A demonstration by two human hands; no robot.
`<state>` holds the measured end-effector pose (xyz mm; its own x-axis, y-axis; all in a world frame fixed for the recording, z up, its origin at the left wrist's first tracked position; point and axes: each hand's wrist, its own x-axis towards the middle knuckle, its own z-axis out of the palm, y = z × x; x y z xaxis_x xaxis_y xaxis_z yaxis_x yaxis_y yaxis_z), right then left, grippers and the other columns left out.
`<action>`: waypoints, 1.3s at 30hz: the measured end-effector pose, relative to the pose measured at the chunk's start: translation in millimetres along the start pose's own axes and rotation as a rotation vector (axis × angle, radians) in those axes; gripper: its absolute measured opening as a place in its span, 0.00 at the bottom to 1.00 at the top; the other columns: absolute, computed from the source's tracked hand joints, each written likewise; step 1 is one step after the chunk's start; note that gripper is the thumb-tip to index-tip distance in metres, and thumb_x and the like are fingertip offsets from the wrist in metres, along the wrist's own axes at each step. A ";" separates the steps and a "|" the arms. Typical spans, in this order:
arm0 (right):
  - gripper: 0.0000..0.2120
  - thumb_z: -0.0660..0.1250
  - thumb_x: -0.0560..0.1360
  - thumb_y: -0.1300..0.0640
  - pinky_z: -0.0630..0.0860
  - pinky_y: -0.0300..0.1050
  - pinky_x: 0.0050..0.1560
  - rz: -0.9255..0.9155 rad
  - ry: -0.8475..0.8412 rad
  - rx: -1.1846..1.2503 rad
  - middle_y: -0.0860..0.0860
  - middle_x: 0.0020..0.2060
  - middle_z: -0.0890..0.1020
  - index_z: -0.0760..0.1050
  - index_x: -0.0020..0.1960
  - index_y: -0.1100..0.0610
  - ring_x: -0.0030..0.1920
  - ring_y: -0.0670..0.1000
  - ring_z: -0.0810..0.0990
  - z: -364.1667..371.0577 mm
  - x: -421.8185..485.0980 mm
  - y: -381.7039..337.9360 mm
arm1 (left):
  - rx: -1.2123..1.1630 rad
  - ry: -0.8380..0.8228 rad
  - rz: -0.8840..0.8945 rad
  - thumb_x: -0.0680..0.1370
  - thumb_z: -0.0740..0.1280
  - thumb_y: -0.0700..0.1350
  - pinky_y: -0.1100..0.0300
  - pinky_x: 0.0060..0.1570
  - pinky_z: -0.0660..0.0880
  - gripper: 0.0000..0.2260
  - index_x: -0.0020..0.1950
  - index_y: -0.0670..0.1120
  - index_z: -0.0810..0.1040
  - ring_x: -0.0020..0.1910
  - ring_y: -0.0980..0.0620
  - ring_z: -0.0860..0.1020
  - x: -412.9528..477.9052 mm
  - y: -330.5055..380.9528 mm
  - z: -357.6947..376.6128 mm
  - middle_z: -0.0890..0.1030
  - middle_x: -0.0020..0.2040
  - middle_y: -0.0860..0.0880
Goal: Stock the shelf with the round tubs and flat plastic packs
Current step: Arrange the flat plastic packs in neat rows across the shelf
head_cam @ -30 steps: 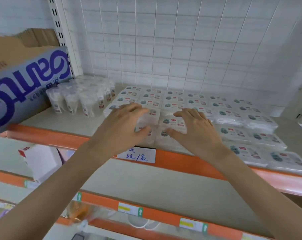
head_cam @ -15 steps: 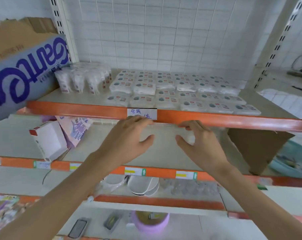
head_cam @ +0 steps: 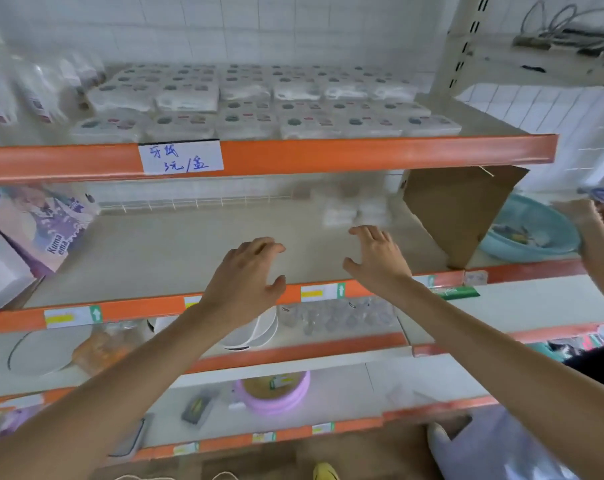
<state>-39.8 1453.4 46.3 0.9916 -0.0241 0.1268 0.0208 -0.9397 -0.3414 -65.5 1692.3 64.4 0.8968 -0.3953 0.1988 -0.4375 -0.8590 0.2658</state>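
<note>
Head view: a small blurred stack of flat plastic packs (head_cam: 356,211) is seen on the middle shelf (head_cam: 176,251), just beyond the right hand (head_cam: 376,261); contact cannot be told. Just right of the stack a tilted cardboard box (head_cam: 459,209) is set, inside hidden. Further right, a teal basin (head_cam: 532,233) is loaded with small items, too blurred to name. The top shelf (head_cam: 362,154) is filled with rows of flat packs (head_cam: 245,109), some stacked two high; round tubs (head_cam: 34,95) are grouped at its left end, blurred. Nothing is held by either hand. The left hand (head_cam: 245,271) is kept loosely curled, thumb spread; the right fingers are nearly straight and splayed, palm down. Both forearms are extended up from the lower frame edge, over the middle shelf's front.
</note>
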 end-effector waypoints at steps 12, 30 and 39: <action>0.36 0.67 0.75 0.55 0.52 0.53 0.75 0.045 0.010 -0.248 0.55 0.79 0.49 0.53 0.78 0.57 0.77 0.57 0.50 59.3 141.6 127.9 | 0.113 -0.056 0.040 0.78 0.66 0.49 0.50 0.71 0.57 0.32 0.79 0.44 0.56 0.76 0.43 0.59 186.2 2.9 144.3 0.55 0.79 0.43; 0.24 0.64 0.77 0.51 0.61 0.53 0.62 -0.120 0.245 -0.257 0.54 0.70 0.70 0.69 0.71 0.54 0.68 0.59 0.66 96.3 194.1 172.7 | 0.077 0.100 0.116 0.80 0.64 0.52 0.53 0.65 0.61 0.22 0.68 0.40 0.69 0.69 0.42 0.67 278.2 -0.4 199.0 0.71 0.67 0.43; 0.21 0.63 0.79 0.44 0.60 0.51 0.61 -0.075 0.217 -0.229 0.53 0.62 0.78 0.69 0.68 0.53 0.65 0.58 0.66 78.3 196.4 164.4 | 0.038 0.106 0.097 0.80 0.63 0.54 0.52 0.63 0.65 0.23 0.70 0.41 0.68 0.68 0.43 0.66 255.9 -3.7 189.9 0.71 0.68 0.44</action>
<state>168.3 1320.9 -57.8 0.9377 -0.0007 0.3474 0.0393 -0.9934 -0.1081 178.1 1532.5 -64.9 0.8378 -0.4418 0.3209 -0.5169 -0.8310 0.2053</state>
